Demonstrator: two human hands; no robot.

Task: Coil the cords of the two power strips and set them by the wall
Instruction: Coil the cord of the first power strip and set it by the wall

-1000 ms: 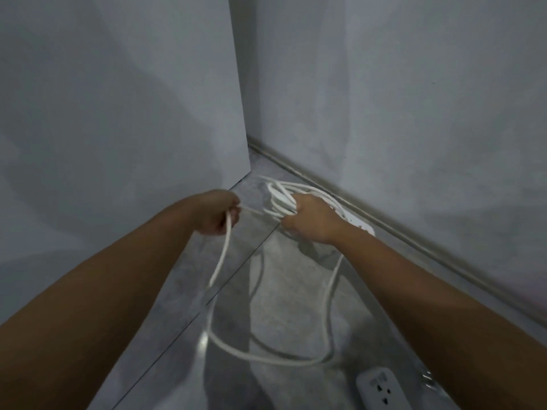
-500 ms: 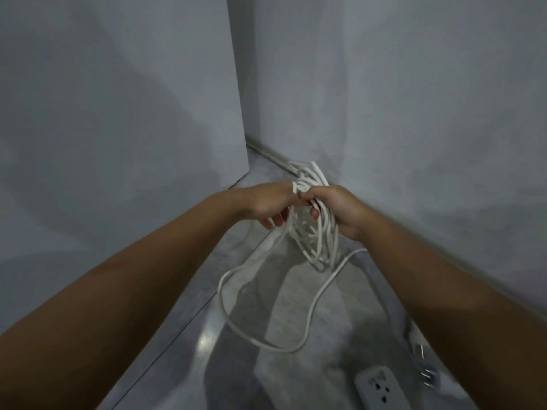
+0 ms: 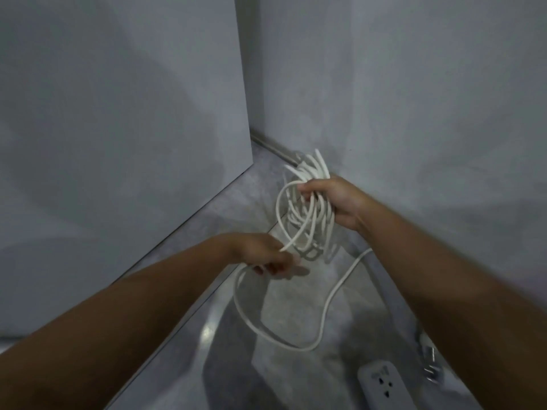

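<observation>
My right hand [image 3: 334,202] grips a bundle of white cord loops [image 3: 310,176] held up above the floor near the corner. My left hand [image 3: 263,255] is lower and to the left, holding the loose run of the same cord [image 3: 325,309], which passes through its fingers and sags in a wide loop to the floor. A white power strip [image 3: 384,386] lies on the floor at the bottom right, partly cut off by the frame edge. A plug [image 3: 429,359] lies beside it under my right forearm.
Grey walls [image 3: 414,99] meet in a corner ahead, with a baseboard [image 3: 275,146] along the right wall. A grey panel [image 3: 118,128] stands on the left. The floor [image 3: 183,291] is polished grey and reflective.
My left hand has dropped down and left away from the bundle, sliding along the loose cord. My right hand keeps hold of the loops, now slightly further right.
</observation>
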